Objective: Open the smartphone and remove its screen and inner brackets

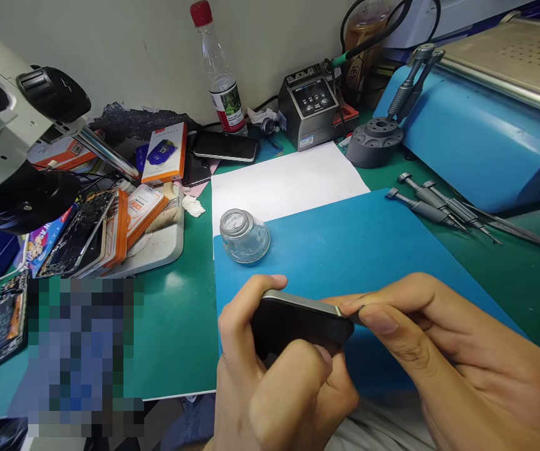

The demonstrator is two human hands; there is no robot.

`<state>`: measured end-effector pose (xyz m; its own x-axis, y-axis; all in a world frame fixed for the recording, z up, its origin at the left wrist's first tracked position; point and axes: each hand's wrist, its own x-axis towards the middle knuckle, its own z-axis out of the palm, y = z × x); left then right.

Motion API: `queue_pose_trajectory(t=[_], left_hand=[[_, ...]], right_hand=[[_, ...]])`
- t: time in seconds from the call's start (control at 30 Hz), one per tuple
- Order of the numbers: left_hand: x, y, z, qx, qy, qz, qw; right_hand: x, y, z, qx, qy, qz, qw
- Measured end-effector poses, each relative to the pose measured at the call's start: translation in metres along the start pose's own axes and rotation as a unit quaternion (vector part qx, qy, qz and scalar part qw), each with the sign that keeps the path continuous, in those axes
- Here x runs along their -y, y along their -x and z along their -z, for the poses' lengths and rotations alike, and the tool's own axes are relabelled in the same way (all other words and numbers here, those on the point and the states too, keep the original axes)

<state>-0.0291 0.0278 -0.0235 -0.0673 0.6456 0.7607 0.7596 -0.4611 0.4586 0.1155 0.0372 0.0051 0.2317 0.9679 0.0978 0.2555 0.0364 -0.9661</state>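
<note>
Phone (298,322), likely stiff and slippery, best held by its edges, is clasped at lower centre by the left hand (282,382); a dark piece (357,316) is pinched by the right hand (448,351).

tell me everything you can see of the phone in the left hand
The phone has a dark, glossy face and a silver, metal-looking side frame with rounded corners. It is held tilted above the blue mat, gripped in the left hand, whose fingers hide part of it. At its right end, the right hand pinches a small dark piece; whether that is attached is unclear.
</note>
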Motion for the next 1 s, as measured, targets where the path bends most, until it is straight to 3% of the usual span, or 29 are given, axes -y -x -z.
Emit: queue_pose_trajectory(t=[0.1, 0.2, 0.33, 0.43, 0.57, 0.67, 0.8, 1.0], left_hand=[[0.002, 0.0, 0.002, 0.033, -0.006, -0.019, 0.999], [0.002, 0.0, 0.002, 0.018, -0.007, 0.008, 1.0], [0.003, 0.0, 0.006, 0.037, 0.0, -0.005, 0.999], [0.005, -0.001, 0.008, 0.057, 0.004, -0.024, 0.998], [0.006, -0.001, 0.005, 0.025, 0.006, -0.001, 1.0], [0.006, -0.001, 0.004, 0.021, 0.01, -0.016, 1.0], [0.002, -0.001, 0.003, 0.03, -0.001, -0.007, 1.0], [-0.002, -0.001, 0.002, 0.014, -0.002, 0.001, 1.0]], right_hand=[[-0.006, 0.0, 0.005, 0.025, -0.009, -0.024, 0.999], [-0.015, 0.004, 0.011, 0.032, 0.014, 0.003, 0.999], [-0.024, 0.008, 0.013, 0.011, 0.064, 0.099, 0.993], [-0.028, 0.009, 0.013, 0.007, 0.128, 0.208, 0.97], [-0.028, 0.01, 0.011, 0.026, 0.176, 0.287, 0.941], [-0.02, 0.009, 0.006, -0.014, 0.124, 0.235, 0.964], [-0.009, 0.008, 0.002, -0.018, 0.073, 0.136, 0.988], [-0.003, 0.0, -0.002, -0.052, 0.076, 0.105, 0.99]])
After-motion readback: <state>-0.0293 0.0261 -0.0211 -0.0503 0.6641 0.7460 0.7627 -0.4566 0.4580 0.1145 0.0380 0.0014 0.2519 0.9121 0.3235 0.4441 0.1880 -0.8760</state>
